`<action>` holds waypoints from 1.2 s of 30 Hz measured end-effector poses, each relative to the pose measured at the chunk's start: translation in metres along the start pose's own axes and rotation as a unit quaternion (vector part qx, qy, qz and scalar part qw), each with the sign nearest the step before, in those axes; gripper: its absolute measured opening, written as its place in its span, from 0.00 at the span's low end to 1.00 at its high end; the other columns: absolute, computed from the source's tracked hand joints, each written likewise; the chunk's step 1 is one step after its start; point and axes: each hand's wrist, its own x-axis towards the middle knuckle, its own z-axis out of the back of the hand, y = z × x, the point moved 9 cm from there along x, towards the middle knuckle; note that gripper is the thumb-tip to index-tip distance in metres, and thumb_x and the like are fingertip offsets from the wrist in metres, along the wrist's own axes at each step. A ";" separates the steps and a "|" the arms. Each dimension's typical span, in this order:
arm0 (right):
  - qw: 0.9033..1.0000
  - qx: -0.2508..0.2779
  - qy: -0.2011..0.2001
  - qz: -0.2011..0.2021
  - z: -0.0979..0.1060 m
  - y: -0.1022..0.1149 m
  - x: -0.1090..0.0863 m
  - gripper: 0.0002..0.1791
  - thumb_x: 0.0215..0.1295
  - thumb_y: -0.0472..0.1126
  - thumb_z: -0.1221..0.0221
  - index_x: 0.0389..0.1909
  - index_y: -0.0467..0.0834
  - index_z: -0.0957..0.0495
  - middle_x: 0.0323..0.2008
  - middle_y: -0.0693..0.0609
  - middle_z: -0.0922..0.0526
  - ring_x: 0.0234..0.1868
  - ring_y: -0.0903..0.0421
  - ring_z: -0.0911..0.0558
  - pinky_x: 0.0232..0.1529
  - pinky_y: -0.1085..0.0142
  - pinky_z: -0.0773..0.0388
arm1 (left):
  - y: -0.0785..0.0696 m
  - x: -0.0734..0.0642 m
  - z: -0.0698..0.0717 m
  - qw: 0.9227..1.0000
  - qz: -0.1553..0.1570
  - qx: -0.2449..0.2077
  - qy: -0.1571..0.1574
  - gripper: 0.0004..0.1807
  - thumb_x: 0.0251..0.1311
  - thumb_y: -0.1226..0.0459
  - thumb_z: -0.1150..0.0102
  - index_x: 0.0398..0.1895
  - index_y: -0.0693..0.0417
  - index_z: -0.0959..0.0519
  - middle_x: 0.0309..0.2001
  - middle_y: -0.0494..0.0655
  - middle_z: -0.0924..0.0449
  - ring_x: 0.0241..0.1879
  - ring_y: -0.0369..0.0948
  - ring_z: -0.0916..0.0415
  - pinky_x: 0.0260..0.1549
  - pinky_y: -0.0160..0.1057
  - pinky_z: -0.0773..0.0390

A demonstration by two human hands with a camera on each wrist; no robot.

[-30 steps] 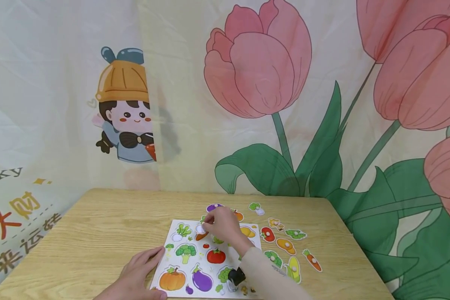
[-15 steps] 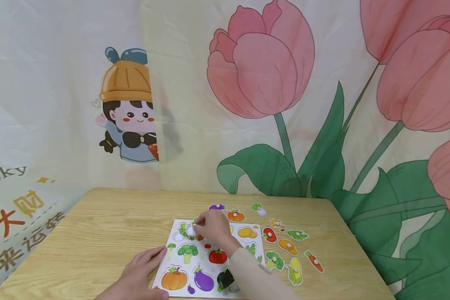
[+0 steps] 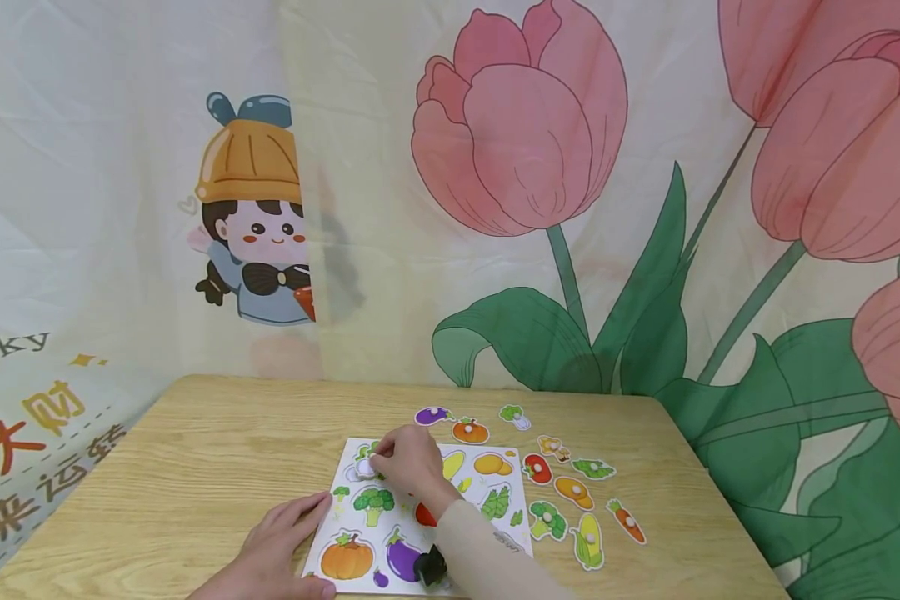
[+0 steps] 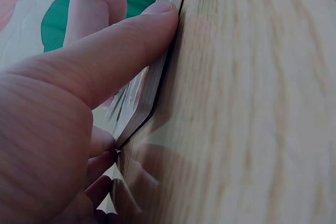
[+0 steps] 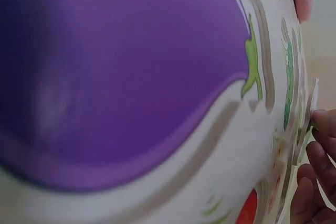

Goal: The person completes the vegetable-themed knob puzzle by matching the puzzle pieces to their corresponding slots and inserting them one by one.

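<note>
A white puzzle board (image 3: 379,540) printed with vegetables lies on the table. My left hand (image 3: 281,542) holds its near left corner; in the left wrist view the thumb (image 4: 131,40) lies along the near edge and fingertips meet the side edge. My right hand (image 3: 411,458) pinches a white radish puzzle piece (image 3: 364,468) with green leaves, over the matching picture at the board's far left. In the right wrist view, the piece (image 5: 313,100) shows edge-on, tilted at the fingertips, behind a large printed eggplant (image 5: 131,66).
To the right lie loose knobbed pieces, among them a carrot (image 3: 627,522), corn (image 3: 588,542), broccoli (image 3: 547,521) and tomato (image 3: 537,469). An eggplant piece (image 3: 431,415) and pumpkin piece (image 3: 470,431) lie behind the board. A printed curtain (image 3: 375,250) hangs beyond the table.
My right hand has moved left across the board with the radish piece, from near the printed carrot to the far-left picture. The left hand stays at its corner.
</note>
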 end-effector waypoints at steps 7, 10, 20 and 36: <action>0.999 0.045 -0.023 -0.022 -0.003 0.002 -0.004 0.03 0.61 0.42 0.24 0.29 0.51 0.09 0.23 0.65 0.19 0.28 0.66 0.25 0.31 0.70 0.27 | 0.000 0.000 0.000 1.000 -0.013 0.015 -0.015 0.59 0.52 0.40 0.22 0.79 0.64 0.34 0.76 0.61 0.34 0.68 0.64 0.37 0.54 0.74 0.31; 0.997 0.066 -0.033 -0.029 -0.004 0.002 -0.006 0.03 0.61 0.41 0.24 0.30 0.51 0.08 0.24 0.65 0.19 0.28 0.66 0.25 0.31 0.70 0.26 | 0.001 0.000 0.000 1.000 -0.005 0.006 -0.010 0.60 0.50 0.39 0.21 0.79 0.64 0.34 0.76 0.60 0.34 0.68 0.65 0.39 0.55 0.75 0.32; 0.991 0.095 -0.063 -0.070 -0.012 -0.006 -0.008 0.05 0.58 0.41 0.22 0.29 0.52 0.09 0.22 0.65 0.20 0.27 0.65 0.25 0.32 0.69 0.26 | -0.001 0.002 0.003 1.000 0.007 0.016 0.005 0.61 0.50 0.38 0.21 0.80 0.62 0.36 0.77 0.58 0.35 0.72 0.65 0.40 0.58 0.73 0.33; 0.994 0.084 -0.053 -0.055 -0.013 -0.005 -0.010 0.05 0.58 0.41 0.22 0.27 0.54 0.09 0.21 0.65 0.20 0.27 0.66 0.26 0.33 0.70 0.27 | -0.002 -0.001 0.003 1.000 0.015 -0.013 0.011 0.60 0.52 0.40 0.21 0.81 0.63 0.36 0.78 0.60 0.37 0.72 0.67 0.43 0.58 0.78 0.36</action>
